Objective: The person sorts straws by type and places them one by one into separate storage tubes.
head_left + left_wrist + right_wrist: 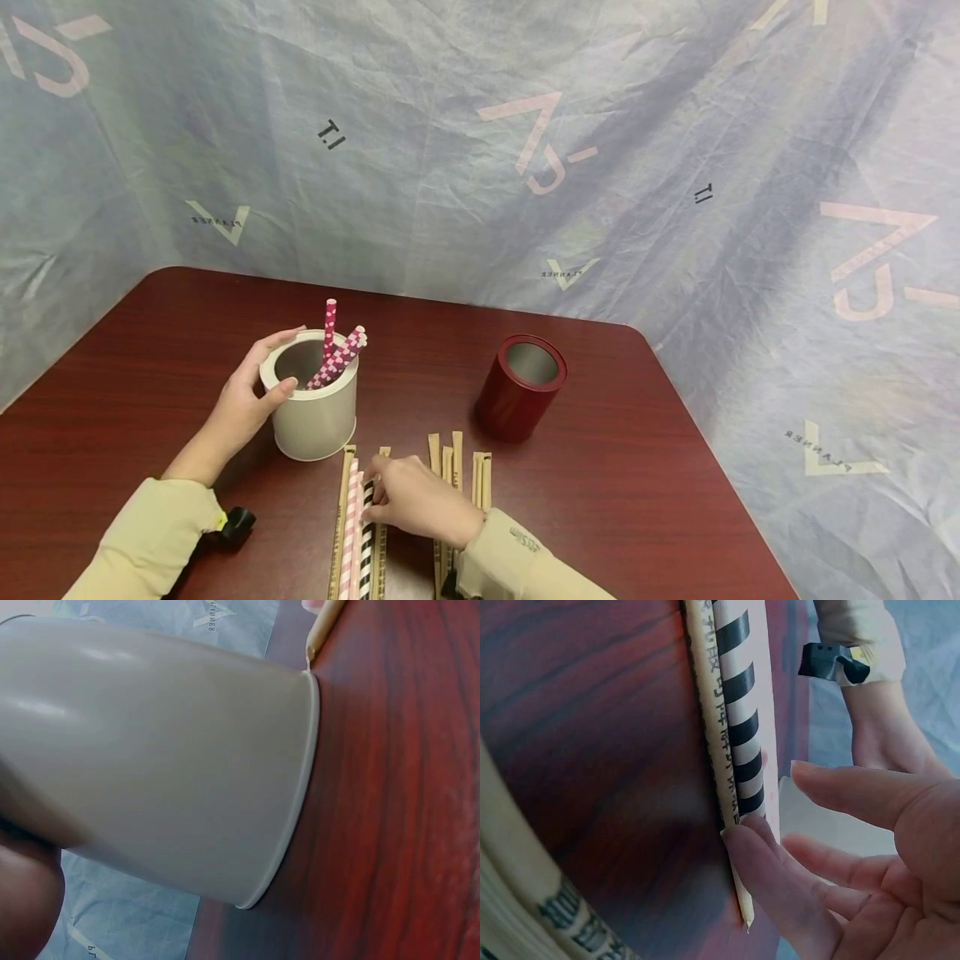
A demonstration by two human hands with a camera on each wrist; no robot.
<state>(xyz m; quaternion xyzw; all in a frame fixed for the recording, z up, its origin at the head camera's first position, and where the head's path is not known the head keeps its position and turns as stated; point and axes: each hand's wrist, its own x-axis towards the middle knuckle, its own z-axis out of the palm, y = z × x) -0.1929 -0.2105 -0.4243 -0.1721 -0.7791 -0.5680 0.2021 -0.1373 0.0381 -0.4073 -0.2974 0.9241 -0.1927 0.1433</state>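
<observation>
A cream canister (315, 429) stands on the table, and my left hand (251, 379) grips its rim, thumb on the near side. Magenta patterned paper straws (341, 360) lean inside it and stick out of its mouth. Below it, a row of straws lies lengthwise: a pink-striped straw (347, 542), a black-and-white striped straw (366, 558) and narrow brown paper-wrapped sticks (337, 542). My right hand (420, 500) is over the far end of this row. In the right wrist view, its fingertips touch the end of the black-striped straw (742, 712), with the thumb held apart.
To the right stands a dark red canister (517, 396) with an open top. More brown-wrapped sticks (480, 483) lie beside and beneath my right forearm. A grey printed cloth (420, 167) hangs behind the reddish-brown table (637, 500).
</observation>
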